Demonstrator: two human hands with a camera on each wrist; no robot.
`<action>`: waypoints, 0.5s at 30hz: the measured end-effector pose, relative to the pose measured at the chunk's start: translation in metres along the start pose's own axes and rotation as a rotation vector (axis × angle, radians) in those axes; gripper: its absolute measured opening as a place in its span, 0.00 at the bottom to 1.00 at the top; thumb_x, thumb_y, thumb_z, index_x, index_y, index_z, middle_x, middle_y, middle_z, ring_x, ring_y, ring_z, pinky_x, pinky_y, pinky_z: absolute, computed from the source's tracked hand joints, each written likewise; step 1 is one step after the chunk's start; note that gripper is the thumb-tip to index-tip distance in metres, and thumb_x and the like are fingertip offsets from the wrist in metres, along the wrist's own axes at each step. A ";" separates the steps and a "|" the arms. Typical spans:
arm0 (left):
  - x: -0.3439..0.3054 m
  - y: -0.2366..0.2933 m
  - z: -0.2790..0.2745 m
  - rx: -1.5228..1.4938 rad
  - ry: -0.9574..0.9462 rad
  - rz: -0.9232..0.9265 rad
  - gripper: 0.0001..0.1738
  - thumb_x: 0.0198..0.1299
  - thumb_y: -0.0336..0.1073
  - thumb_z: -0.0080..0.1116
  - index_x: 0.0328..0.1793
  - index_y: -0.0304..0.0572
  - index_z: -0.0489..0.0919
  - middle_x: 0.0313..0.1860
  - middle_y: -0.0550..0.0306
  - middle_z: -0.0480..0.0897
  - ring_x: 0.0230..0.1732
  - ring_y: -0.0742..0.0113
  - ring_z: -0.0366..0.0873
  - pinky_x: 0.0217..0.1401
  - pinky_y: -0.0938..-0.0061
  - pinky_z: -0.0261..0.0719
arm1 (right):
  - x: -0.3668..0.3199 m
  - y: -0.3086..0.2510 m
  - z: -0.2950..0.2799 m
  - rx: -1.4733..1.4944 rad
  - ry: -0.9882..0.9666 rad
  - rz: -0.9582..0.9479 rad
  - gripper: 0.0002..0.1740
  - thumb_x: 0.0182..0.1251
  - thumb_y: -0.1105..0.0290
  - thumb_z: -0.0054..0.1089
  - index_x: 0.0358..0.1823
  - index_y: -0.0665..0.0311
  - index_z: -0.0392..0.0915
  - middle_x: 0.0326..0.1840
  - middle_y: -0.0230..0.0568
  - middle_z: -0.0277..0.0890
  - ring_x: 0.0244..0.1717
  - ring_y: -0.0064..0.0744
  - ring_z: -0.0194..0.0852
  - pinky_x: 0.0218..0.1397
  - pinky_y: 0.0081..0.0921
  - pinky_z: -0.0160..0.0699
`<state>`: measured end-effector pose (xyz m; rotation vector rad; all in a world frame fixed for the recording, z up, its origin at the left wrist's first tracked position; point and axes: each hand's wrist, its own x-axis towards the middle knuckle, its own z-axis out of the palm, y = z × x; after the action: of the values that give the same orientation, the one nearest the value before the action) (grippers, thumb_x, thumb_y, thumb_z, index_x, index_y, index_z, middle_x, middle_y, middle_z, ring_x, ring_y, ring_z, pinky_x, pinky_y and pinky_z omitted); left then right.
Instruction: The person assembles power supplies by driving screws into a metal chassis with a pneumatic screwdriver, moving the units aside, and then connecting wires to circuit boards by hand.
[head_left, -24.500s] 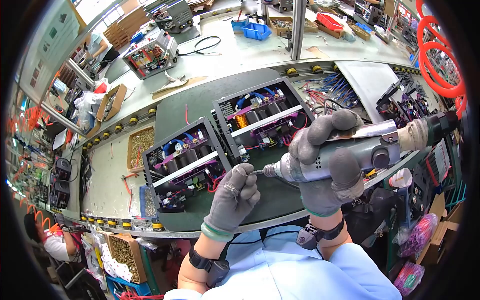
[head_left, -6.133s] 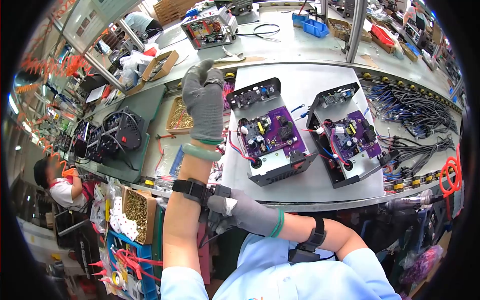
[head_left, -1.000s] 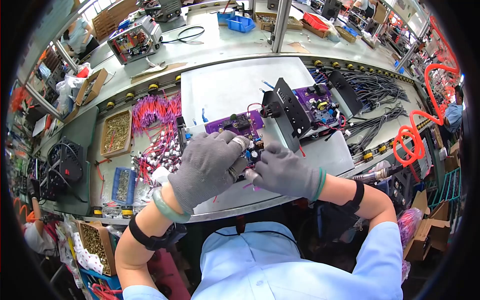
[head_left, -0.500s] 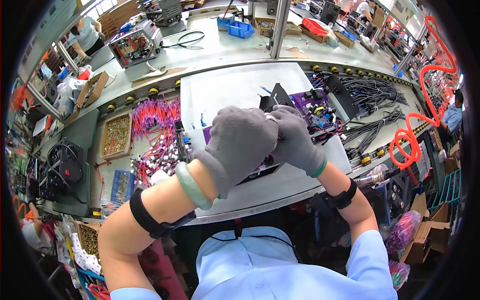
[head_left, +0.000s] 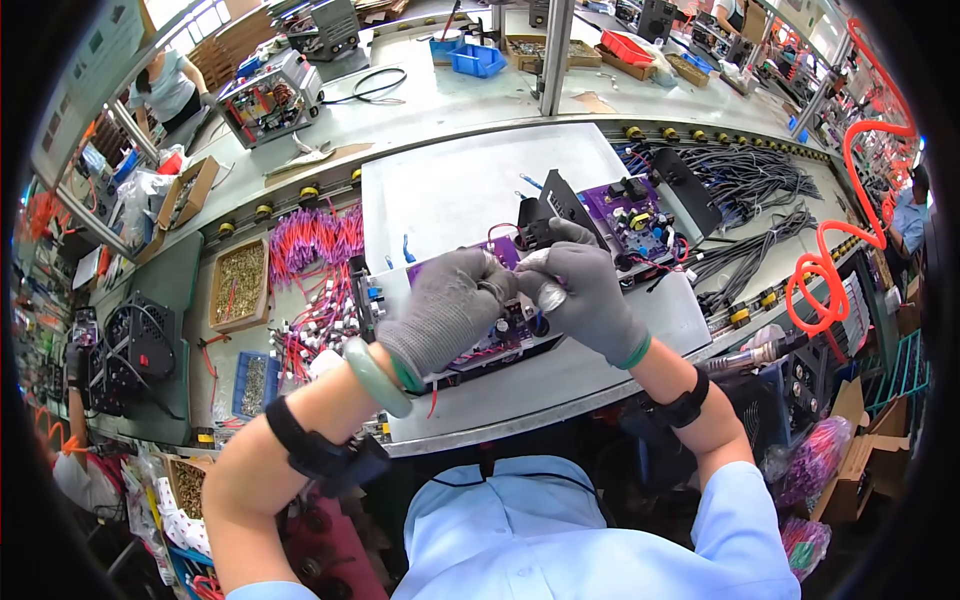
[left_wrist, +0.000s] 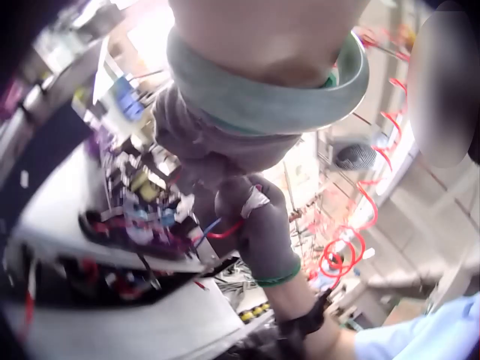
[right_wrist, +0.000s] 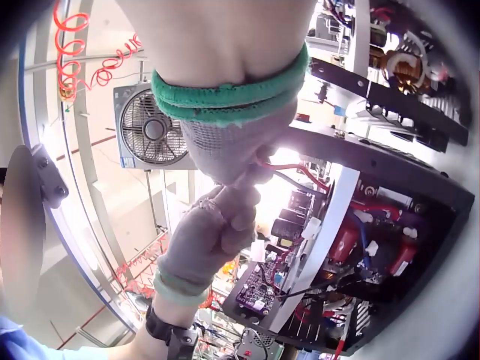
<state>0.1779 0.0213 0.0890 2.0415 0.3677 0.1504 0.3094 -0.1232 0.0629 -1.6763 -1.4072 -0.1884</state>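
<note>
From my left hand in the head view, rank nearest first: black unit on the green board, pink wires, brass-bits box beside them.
1. Pink wires: just left.
2. Brass-bits box: beyond the wires.
3. Black unit: far left.

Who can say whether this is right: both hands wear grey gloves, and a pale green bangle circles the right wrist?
The side is wrong: in the head view, the pale green bangle circles the wrist of the left hand. The rest stands.

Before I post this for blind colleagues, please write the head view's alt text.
Gray-gloved left hand and right hand meet over a partly hidden purple circuit board. A second board sits to the right, near black cables; pink-and-purple connector wires lie at left.
</note>
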 end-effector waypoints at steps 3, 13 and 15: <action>-0.011 0.014 0.007 -0.597 -0.193 -0.333 0.19 0.75 0.50 0.55 0.43 0.41 0.81 0.24 0.65 0.77 0.20 0.81 0.71 0.21 0.83 0.69 | -0.004 0.005 0.004 0.178 0.108 0.037 0.03 0.59 0.70 0.65 0.28 0.58 0.83 0.21 0.36 0.78 0.29 0.36 0.81 0.67 0.39 0.70; -0.027 -0.004 -0.044 1.060 0.405 0.559 0.13 0.65 0.41 0.58 0.47 0.42 0.83 0.30 0.47 0.83 0.34 0.49 0.83 0.52 0.59 0.77 | 0.044 -0.005 0.002 -0.384 -0.451 -0.347 0.04 0.50 0.70 0.63 0.21 0.55 0.77 0.17 0.36 0.74 0.28 0.39 0.80 0.63 0.40 0.71; -0.028 -0.020 -0.044 1.055 0.273 0.398 0.14 0.65 0.44 0.58 0.47 0.42 0.83 0.32 0.47 0.84 0.39 0.50 0.83 0.59 0.57 0.71 | 0.047 -0.002 0.008 -0.398 -0.635 -0.357 0.02 0.48 0.71 0.61 0.21 0.55 0.78 0.16 0.37 0.74 0.27 0.42 0.79 0.61 0.39 0.72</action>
<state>0.1359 0.0580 0.0935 3.1417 0.2083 0.5782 0.3207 -0.0841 0.0886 -1.8798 -2.2677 -0.1466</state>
